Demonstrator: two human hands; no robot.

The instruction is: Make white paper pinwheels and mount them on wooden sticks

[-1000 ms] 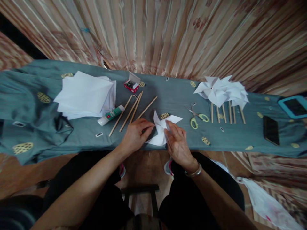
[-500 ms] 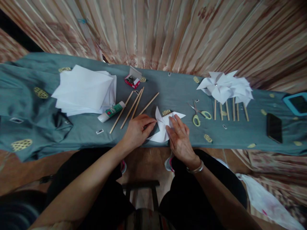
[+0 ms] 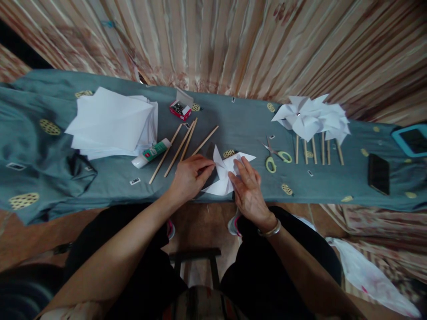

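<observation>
A white paper pinwheel lies near the front edge of the cloth-covered table, its pointed blades spread. My left hand is closed in a pinch at the pinwheel's left blade; the fingertips hide exactly what they grip there. From the right, my right hand holds the pinwheel, thumb and fingers pressed on the paper and covering part of it. Several wooden sticks lie beside my left hand. To the right of my right hand are scissors with yellow-green handles, blades apart.
A stack of white paper, a glue tube and an opened red box of small metal pins are on the left. Finished-looking pinwheels on sticks overlap at the right. A dark phone and a blue-framed device lie farther right.
The whole view has shifted slightly. Both hands keep nearly the same places on the pinwheel, with the left still pinching at its left blade.
</observation>
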